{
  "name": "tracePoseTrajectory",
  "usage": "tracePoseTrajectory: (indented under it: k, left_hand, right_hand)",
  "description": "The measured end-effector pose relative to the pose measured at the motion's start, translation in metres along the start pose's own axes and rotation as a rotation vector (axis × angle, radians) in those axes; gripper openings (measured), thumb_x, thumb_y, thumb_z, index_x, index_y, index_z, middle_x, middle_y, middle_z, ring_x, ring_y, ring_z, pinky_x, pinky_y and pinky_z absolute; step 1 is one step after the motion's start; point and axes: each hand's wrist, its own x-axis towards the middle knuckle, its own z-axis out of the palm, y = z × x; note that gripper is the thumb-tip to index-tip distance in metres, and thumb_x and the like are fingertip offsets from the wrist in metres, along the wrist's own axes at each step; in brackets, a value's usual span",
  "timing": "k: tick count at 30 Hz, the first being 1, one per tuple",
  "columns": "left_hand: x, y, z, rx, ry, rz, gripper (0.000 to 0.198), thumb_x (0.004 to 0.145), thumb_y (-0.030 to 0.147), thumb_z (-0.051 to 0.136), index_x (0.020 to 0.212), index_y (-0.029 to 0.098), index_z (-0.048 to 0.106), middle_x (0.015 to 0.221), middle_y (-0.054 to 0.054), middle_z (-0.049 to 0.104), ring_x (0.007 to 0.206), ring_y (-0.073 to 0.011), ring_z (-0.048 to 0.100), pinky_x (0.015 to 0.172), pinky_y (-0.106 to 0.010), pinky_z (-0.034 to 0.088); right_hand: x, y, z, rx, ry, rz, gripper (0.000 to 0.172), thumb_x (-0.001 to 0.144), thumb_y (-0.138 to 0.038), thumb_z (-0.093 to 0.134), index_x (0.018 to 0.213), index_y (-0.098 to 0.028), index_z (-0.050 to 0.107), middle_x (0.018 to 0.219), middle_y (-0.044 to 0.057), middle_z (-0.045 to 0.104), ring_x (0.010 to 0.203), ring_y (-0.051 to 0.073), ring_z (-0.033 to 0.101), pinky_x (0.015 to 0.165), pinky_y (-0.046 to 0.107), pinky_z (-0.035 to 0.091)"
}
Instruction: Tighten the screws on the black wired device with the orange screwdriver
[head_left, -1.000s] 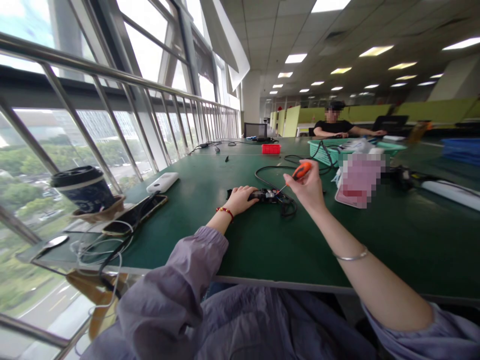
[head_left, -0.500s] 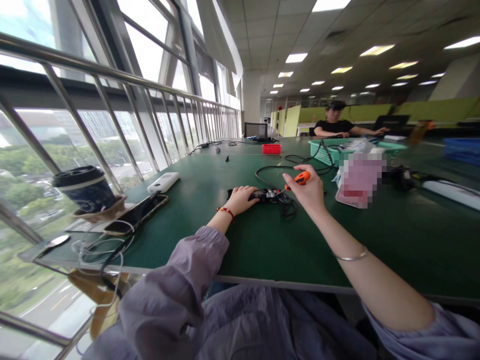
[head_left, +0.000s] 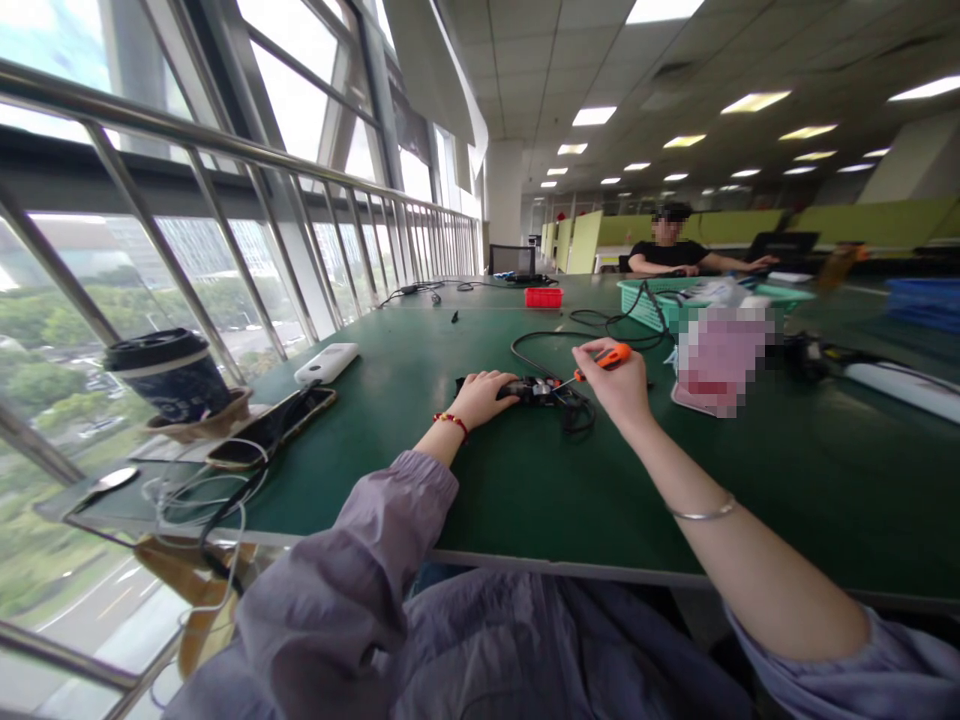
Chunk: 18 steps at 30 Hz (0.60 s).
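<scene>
My left hand (head_left: 481,397) rests curled on the green table (head_left: 525,480), pressing down the left end of a small black electronic device (head_left: 534,390) with a tangle of black cable (head_left: 574,412). My right hand (head_left: 619,383) is closed around an orange-handled screwdriver (head_left: 606,359), whose tip points left and down at the device. The handle lies nearly level above my fingers.
A dark paper cup (head_left: 171,375), a phone (head_left: 270,428) with white cables and a white power bank (head_left: 326,363) lie at the left by the window railing. A red box (head_left: 542,297), a green basket (head_left: 656,297) and a pink packet (head_left: 716,360) stand beyond. A person (head_left: 671,250) sits at the far end.
My right hand has dropped toward the device, and the screwdriver has tipped from raised to nearly level. The left hand has stayed put.
</scene>
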Motion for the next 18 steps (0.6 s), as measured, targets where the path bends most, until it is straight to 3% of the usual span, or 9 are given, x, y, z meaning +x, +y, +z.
tracePoseTrajectory:
  k: [2, 4, 6, 11, 13, 16, 18]
  left_hand:
    - [0.0001, -0.0007, -0.0008, 0.001, 0.004, 0.002, 0.04, 0.089, 0.043, 0.048, 0.125, 0.027, 0.053, 0.121, -0.004, 0.06, 0.113, -0.0252, 0.053, 0.097, -0.039, 0.037]
    - [0.0001, -0.0009, -0.0018, 0.004, 0.006, 0.005, 0.041, 0.089, 0.043, 0.049, 0.126, 0.027, 0.053, 0.122, -0.004, 0.06, 0.113, -0.025, 0.053, 0.097, -0.038, 0.038]
    - [0.0002, -0.0007, -0.0026, 0.005, 0.004, 0.007, 0.041, 0.089, 0.043, 0.049, 0.126, 0.027, 0.053, 0.122, -0.004, 0.06, 0.113, -0.0247, 0.053, 0.097, -0.038, 0.038]
    - [0.0011, -0.0004, -0.002, 0.007, 0.007, 0.01, 0.04, 0.088, 0.043, 0.049, 0.125, 0.026, 0.054, 0.122, -0.004, 0.061, 0.113, -0.0242, 0.053, 0.096, -0.037, 0.038]
    - [0.0014, -0.0009, -0.001, 0.003, 0.01, 0.01, 0.04, 0.088, 0.043, 0.049, 0.125, 0.026, 0.054, 0.123, -0.004, 0.06, 0.113, -0.024, 0.053, 0.097, -0.037, 0.038]
    - [0.0015, -0.0017, -0.0001, 0.001, 0.01, 0.013, 0.04, 0.088, 0.042, 0.049, 0.124, 0.026, 0.054, 0.123, -0.004, 0.06, 0.113, -0.024, 0.053, 0.097, -0.037, 0.038]
    - [0.0014, -0.0018, -0.0001, 0.0, 0.012, 0.014, 0.04, 0.088, 0.042, 0.049, 0.124, 0.025, 0.054, 0.122, -0.004, 0.061, 0.113, -0.0242, 0.053, 0.097, -0.038, 0.037]
  right_hand:
    - [-0.0002, 0.0002, 0.0009, 0.057, -0.005, -0.036, 0.03, 0.066, -0.036, 0.061, 0.092, -0.02, 0.059, 0.069, -0.001, 0.055, 0.057, 0.015, 0.051, 0.057, 0.028, 0.041]
    - [-0.0002, -0.0004, 0.0013, 0.097, 0.014, -0.054, 0.049, 0.061, -0.033, 0.064, 0.108, -0.022, 0.052, 0.076, -0.001, 0.055, 0.057, 0.014, 0.051, 0.056, 0.028, 0.042]
    - [-0.0003, -0.0022, 0.0001, 0.083, 0.048, -0.036, 0.056, 0.061, -0.037, 0.066, 0.111, -0.022, 0.048, 0.074, -0.002, 0.053, 0.056, 0.014, 0.05, 0.055, 0.028, 0.043]
    - [-0.0001, -0.0054, -0.0039, -0.036, 0.097, 0.009, 0.026, 0.068, -0.044, 0.06, 0.081, -0.021, 0.058, 0.06, -0.002, 0.051, 0.058, 0.016, 0.051, 0.06, 0.03, 0.042]
    - [0.0003, -0.0031, -0.0028, -0.012, 0.074, -0.013, 0.022, 0.068, -0.037, 0.058, 0.084, -0.021, 0.059, 0.065, -0.001, 0.054, 0.059, 0.015, 0.051, 0.06, 0.029, 0.042]
    - [0.001, 0.0015, 0.0006, 0.051, 0.004, -0.082, 0.052, 0.063, -0.032, 0.061, 0.113, -0.021, 0.051, 0.074, -0.002, 0.055, 0.06, 0.014, 0.051, 0.059, 0.029, 0.044]
    - [0.0009, 0.0026, 0.0021, 0.042, -0.016, -0.107, 0.064, 0.062, -0.036, 0.065, 0.12, -0.02, 0.046, 0.074, -0.003, 0.053, 0.061, 0.015, 0.052, 0.061, 0.029, 0.045]
